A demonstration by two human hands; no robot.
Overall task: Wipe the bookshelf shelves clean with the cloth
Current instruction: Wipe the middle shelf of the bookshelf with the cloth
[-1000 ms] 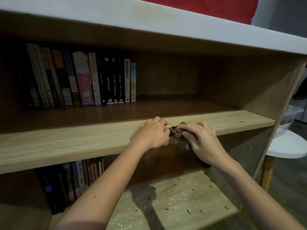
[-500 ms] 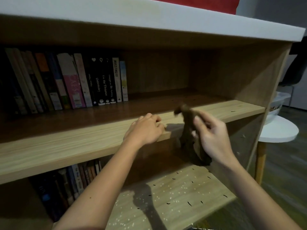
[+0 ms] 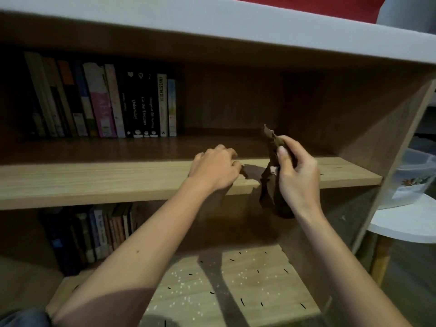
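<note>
A wooden bookshelf fills the view, with an upper shelf and a lower shelf. My right hand grips a dark brown cloth in front of the upper shelf's edge; the cloth hangs down bunched, one corner sticking up above my fingers. My left hand rests on the front of the upper shelf with its fingers curled, holding nothing I can see. White crumbs and small dark specks lie scattered on the lower shelf. A few dark specks sit on the upper shelf at the right.
A row of upright books stands at the back left of the upper shelf. More books stand at the left of the lower shelf. A white round side table with a plastic container stands right of the bookshelf.
Both hands were bunching the cloth at the shelf edge. My right hand has lifted it up off the shelf; my left hand has let go and stays on the edge.
</note>
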